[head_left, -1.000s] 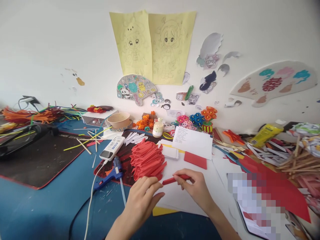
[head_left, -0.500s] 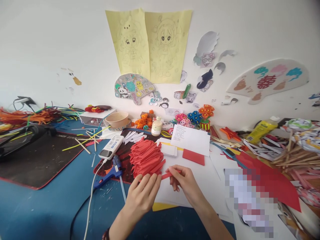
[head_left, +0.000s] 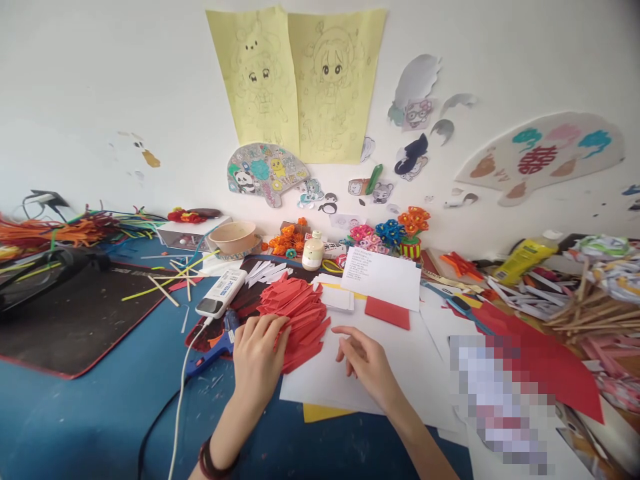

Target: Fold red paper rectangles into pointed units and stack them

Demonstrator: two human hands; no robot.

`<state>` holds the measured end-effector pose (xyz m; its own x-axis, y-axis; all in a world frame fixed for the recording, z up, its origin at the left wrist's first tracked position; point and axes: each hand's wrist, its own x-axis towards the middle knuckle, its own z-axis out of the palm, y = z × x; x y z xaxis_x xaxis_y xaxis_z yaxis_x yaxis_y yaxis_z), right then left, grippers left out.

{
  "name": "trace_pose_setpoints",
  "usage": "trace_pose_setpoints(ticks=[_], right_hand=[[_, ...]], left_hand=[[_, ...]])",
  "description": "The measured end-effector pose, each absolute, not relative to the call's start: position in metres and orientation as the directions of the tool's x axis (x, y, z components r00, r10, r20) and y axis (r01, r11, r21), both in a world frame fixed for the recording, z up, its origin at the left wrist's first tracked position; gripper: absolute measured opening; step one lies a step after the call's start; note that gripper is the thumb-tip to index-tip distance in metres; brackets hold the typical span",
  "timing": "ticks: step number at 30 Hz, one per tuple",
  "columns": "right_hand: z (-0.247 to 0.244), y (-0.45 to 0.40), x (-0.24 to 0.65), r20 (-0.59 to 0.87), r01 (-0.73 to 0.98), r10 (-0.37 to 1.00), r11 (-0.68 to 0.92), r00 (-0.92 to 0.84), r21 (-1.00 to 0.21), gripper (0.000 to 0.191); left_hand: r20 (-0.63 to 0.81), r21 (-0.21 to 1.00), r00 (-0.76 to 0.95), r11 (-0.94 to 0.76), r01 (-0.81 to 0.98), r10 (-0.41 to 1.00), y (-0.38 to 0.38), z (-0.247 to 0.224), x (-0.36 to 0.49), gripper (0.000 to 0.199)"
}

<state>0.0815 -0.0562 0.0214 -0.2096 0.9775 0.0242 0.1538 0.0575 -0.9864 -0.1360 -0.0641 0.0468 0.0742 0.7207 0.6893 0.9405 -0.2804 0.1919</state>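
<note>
A heap of folded red paper strips (head_left: 300,313) lies on a dark mat in the middle of the desk. My left hand (head_left: 263,350) is at the heap's left front edge, fingers bent and pointing down; the fingertips and anything under them are hidden. Over the white paper (head_left: 320,387), right of the heap, my right hand (head_left: 363,360) hovers with its fingers apart and nothing between them. A red paper rectangle (head_left: 387,313) and a small stack of white cards (head_left: 337,299) lie behind my right hand.
Left of the heap are a blue glue gun (head_left: 213,353), its cord and a white power bank (head_left: 221,293). Behind stand a cream bottle (head_left: 313,252) and paper flowers (head_left: 390,235). At the right are red paper (head_left: 545,360), a yellow bottle (head_left: 527,259) and paper strips.
My left hand has moved left and up to the heap's left side. The red strip between both hands has left my right hand, whose fingers have opened.
</note>
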Motion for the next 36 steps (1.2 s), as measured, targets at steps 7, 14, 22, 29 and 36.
trace_pose_setpoints(ticks=[7, 14, 22, 29, 36], right_hand=[[0.029, -0.066, 0.050, 0.005, 0.260, 0.945, 0.095, -0.328, -0.961, 0.053], [0.030, -0.068, 0.037, 0.005, 0.279, 0.930, 0.115, -0.367, -0.953, 0.050], [0.029, -0.064, 0.038, 0.009, 0.285, 0.924, 0.127, -0.381, -0.950, 0.051], [0.030, -0.063, 0.051, 0.029, 0.285, 0.936, 0.137, -0.352, -0.949, 0.046], [0.008, -0.011, 0.158, 0.378, 0.841, 0.920, 0.284, -0.104, -0.460, 0.034]], left_hand=[[0.637, 0.196, 0.070, -0.249, 0.948, 0.768, -0.062, 0.044, -0.139, 0.015], [0.606, 0.198, 0.072, -0.238, 0.951, 0.792, -0.061, 0.044, -0.139, 0.016], [0.606, 0.213, 0.067, -0.244, 0.946, 0.792, -0.060, 0.043, -0.140, 0.017], [0.628, 0.222, 0.052, -0.243, 0.944, 0.777, -0.063, 0.047, -0.140, 0.016], [0.675, 0.311, 0.167, -0.483, 0.819, 0.718, -0.077, 0.046, -0.127, 0.016]])
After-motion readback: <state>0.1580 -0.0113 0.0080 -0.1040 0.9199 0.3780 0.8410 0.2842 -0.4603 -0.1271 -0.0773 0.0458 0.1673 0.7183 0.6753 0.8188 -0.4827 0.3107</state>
